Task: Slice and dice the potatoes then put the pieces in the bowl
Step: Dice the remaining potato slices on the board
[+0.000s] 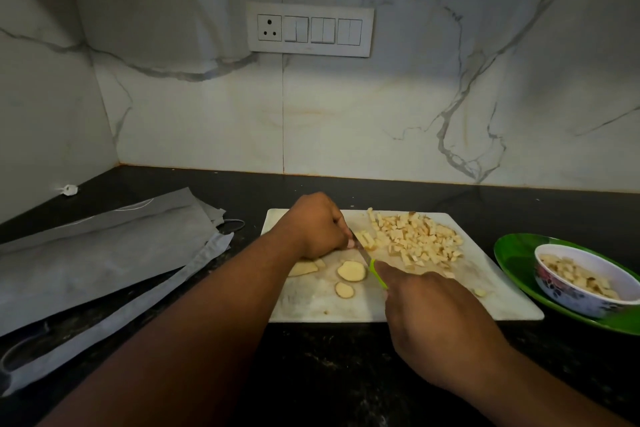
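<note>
Head view: a white cutting board (346,305) lies on the black countertop (329,374), with both hands working over it. The left hand (317,224) sits at the board's 10 o'clock corner, knuckles up, fingers curled down onto a small bunch of potato strips (367,240) that shows just at the hand's 3 o'clock; the fingertips press and hold that bunch, though the exact grip is hidden under the hand. The right hand (429,315) comes in from 5 o'clock and grips the green handle of a knife (369,262), forefinger stretched along the top of the handle. The blade runs toward 11 o'clock and meets the strips right beside the left fingertips.

At 5 o'clock of the left hand, touching or just under its heel, lies a flat potato slice (303,268). Two round potato slices (351,271) with brown skin edges lie just beside the blade at its 7 o'clock, one nearer the person than the other. A heap of diced potato (419,239) covers the board's 1 o'clock part, well to 3 o'clock of the left hand.

Off the board at 3 o'clock, a white patterned bowl (568,302) holding diced pieces stands on a green plate (512,260). At 9 o'clock lies a grey fabric bag (104,253). A switch panel (310,29) is on the marble wall at 12 o'clock.
</note>
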{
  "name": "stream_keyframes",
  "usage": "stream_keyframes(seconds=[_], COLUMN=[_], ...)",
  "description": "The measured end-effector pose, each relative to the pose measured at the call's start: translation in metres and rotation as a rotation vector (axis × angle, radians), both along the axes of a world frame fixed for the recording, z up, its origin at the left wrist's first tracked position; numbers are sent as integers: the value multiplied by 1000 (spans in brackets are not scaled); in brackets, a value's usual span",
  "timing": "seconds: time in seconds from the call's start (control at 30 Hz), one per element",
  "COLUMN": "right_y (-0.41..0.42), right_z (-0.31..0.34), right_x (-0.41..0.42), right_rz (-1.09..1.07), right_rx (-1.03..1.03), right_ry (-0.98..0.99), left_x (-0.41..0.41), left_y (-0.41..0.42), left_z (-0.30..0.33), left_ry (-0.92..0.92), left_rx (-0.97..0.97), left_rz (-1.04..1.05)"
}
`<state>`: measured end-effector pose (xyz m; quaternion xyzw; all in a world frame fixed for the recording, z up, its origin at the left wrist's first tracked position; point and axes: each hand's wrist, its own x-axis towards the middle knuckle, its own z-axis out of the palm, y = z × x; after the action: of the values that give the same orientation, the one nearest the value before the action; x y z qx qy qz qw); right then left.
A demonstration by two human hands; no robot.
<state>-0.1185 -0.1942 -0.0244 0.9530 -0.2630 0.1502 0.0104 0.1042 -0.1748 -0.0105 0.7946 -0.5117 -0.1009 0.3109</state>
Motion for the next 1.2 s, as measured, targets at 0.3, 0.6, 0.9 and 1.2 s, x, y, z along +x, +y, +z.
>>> stream_keyframes(seconds=[0.3, 0.6, 0.9, 1.2], right_y=[19, 12, 9, 10], right_z=[15, 7, 1, 3], right_x=[-26, 25, 10, 8], right_rz=[-41, -67, -54, -155], right_rx=[-9, 23, 83, 75], right_ry=[-147, -213, -181, -50], left_x=[0, 1, 10, 6], left_y=[3, 10, 5, 8], left_z=[1, -8, -15, -14], left_ry=[-46, 413, 654, 576], left_rx=[6, -250, -390, -303], left_rz=[-50, 146, 178, 127])
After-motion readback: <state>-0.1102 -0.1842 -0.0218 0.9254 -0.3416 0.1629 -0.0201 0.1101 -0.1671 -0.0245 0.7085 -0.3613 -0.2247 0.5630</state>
